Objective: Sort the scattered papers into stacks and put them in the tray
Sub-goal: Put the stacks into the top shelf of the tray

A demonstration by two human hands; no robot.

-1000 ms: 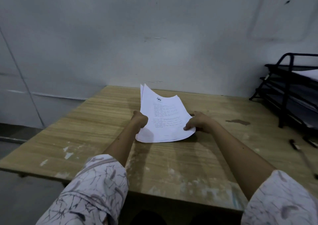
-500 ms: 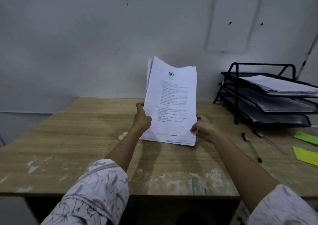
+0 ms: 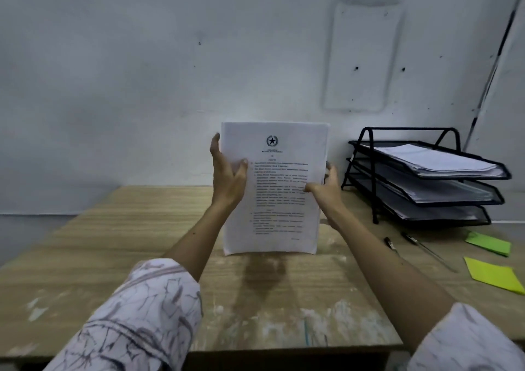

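A stack of white printed papers (image 3: 279,200) stands upright on its bottom edge on the wooden table (image 3: 113,243), squared and facing me, with a star emblem at the top. My left hand (image 3: 227,174) grips its left edge, thumb on the front page. My right hand (image 3: 325,187) grips its right edge, lower down. A black three-tier wire tray (image 3: 366,177) sits at the back right, to the right of the stack, and each tier holds white papers (image 3: 434,162).
Two black pens (image 3: 420,247) lie on the table in front of the tray. Two green sticky-note pads (image 3: 494,277) lie near the right edge. A grey wall runs directly behind the table. The table's front edge is worn and paint-stained.
The papers went from lying fanned on the table to being lifted and stood upright as a squared stack. My hands slid up along its sides, and my view turned right toward the tray.
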